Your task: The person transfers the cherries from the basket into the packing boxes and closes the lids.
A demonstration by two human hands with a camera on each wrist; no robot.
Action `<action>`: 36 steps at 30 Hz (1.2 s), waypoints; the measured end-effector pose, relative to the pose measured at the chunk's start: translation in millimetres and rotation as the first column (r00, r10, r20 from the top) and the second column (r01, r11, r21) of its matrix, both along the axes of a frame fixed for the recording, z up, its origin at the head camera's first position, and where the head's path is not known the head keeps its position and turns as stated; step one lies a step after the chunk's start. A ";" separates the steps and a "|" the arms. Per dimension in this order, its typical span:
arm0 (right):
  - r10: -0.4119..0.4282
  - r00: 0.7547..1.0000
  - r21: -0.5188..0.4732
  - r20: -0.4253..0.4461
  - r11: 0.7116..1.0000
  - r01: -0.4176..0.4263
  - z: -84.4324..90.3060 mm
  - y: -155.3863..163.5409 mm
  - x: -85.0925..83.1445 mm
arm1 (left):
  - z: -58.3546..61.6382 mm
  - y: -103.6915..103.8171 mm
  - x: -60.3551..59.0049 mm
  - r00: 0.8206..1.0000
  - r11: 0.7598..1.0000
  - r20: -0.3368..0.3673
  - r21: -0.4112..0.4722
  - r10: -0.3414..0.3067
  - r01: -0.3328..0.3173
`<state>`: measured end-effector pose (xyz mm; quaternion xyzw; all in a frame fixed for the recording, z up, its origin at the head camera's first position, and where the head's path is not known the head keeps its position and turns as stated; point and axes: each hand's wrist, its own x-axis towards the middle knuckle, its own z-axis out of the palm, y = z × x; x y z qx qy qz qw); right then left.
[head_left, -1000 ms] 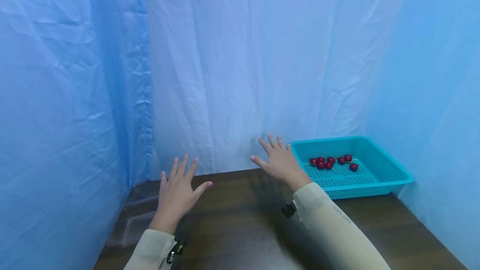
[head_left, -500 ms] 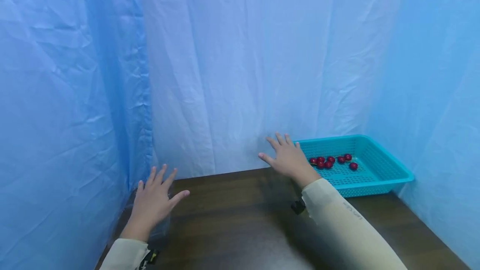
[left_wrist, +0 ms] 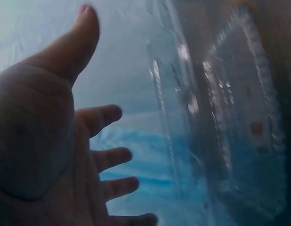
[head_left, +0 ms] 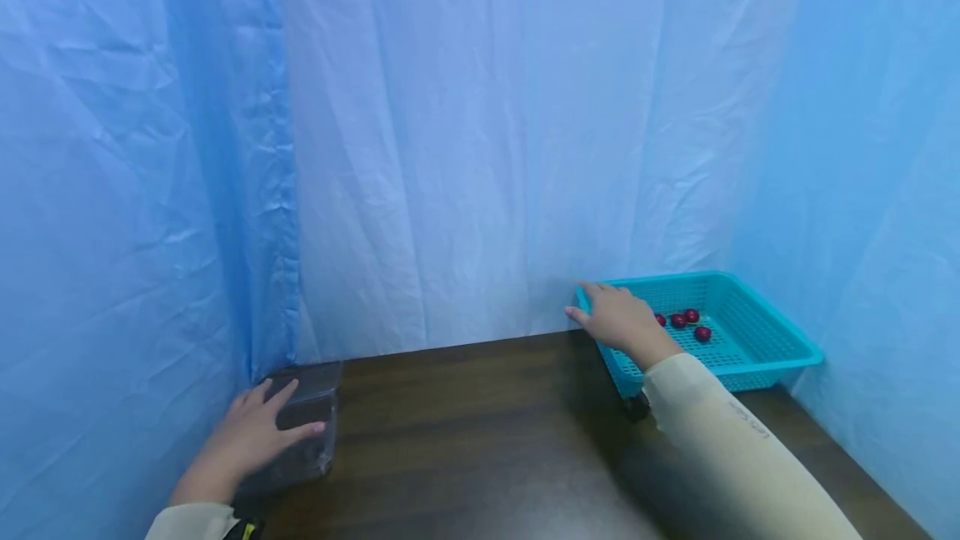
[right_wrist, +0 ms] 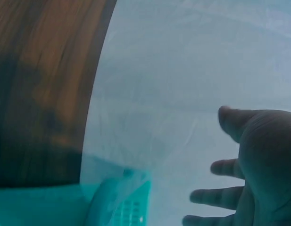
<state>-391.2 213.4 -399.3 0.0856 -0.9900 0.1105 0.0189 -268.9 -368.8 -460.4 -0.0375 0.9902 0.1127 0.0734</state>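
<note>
A clear plastic box (head_left: 303, 423) sits at the table's left edge against the blue sheet. My left hand (head_left: 251, 436) lies over its left side with fingers spread; in the left wrist view the hand (left_wrist: 65, 141) is open beside the box (left_wrist: 230, 132). A teal mesh basket (head_left: 757, 327) stands at the back right and holds several red cherries (head_left: 692, 317). My right hand (head_left: 621, 319) reaches over the basket's near left corner, fingers extended; the right wrist view shows that hand (right_wrist: 251, 165) open above the basket's rim (right_wrist: 121, 202).
The dark wooden table (head_left: 487, 440) is hemmed in by blue plastic sheeting (head_left: 465, 123) on the left, back and right. Both forearms wear cream sleeves (head_left: 720, 448).
My left hand has moved left and down onto the clear box. My right hand has moved right to the teal basket's corner and now hides some cherries.
</note>
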 end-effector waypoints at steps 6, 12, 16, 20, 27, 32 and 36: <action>0.000 0.996 -0.003 0.084 1.000 0.001 -5.6 24.0 -3.4 | -9.7 -17.9 5.8 0.997 0.996 0.064 0.074 -0.051 0.046; -0.009 0.991 -0.023 0.134 1.000 0.012 -13.5 32.4 -5.3 | -6.7 -29.8 15.4 0.988 0.987 0.103 0.122 -0.117 0.104; -0.015 0.987 -0.036 0.158 0.999 0.021 -15.8 36.8 -5.1 | -2.5 -35.7 16.0 0.983 0.981 0.123 0.152 -0.137 0.118; -0.005 0.985 -0.038 0.173 0.999 0.012 -17.5 41.7 -5.0 | -1.5 -41.7 15.4 0.978 0.977 0.151 0.173 -0.147 0.121; -0.011 0.974 -0.066 0.224 0.997 0.026 -20.0 43.7 -4.7 | -4.9 -50.7 15.2 0.978 0.975 0.143 0.184 -0.152 0.125; 0.033 0.967 -0.107 0.251 0.994 -0.006 -21.9 43.4 -5.8 | -6.6 -50.7 13.0 0.980 0.975 0.132 0.184 -0.146 0.121; 0.067 0.961 -0.132 0.268 0.991 -0.032 -22.7 42.0 -6.8 | -7.3 -44.8 10.5 0.982 0.981 0.138 0.167 -0.126 0.103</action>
